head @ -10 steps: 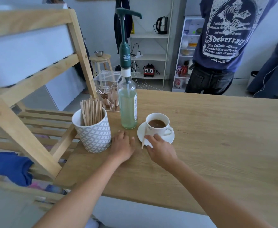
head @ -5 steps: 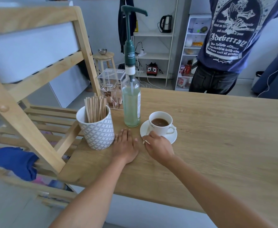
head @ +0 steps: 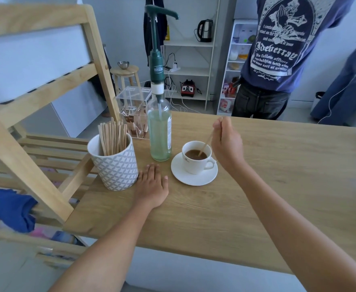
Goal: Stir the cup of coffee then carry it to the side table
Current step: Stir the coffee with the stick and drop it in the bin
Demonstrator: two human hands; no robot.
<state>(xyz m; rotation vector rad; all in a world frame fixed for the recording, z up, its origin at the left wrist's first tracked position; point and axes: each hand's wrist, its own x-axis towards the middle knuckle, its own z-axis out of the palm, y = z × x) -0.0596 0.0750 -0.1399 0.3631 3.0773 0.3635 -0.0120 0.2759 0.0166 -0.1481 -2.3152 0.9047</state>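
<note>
A white cup of coffee (head: 194, 163) stands on a white saucer (head: 194, 178) on the wooden table (head: 278, 186). My right hand (head: 226, 143) is raised just right of the cup, pinching a thin wooden stir stick (head: 205, 144) whose lower end dips into the coffee. My left hand (head: 152, 185) lies flat on the table, palm down, left of the saucer and holding nothing.
A tall pump bottle of pale green liquid (head: 160, 131) stands just behind the cup. A patterned mug full of wooden sticks (head: 114, 163) is to the left, with a wooden ladder frame (head: 36, 114) beyond. A person in a blue shirt (head: 278, 49) stands across the table. A small stool (head: 125, 75) with a bowl is behind.
My right hand picked the stir stick up from beside the saucer, rose, and put its tip into the coffee. The left hand stayed flat on the table.
</note>
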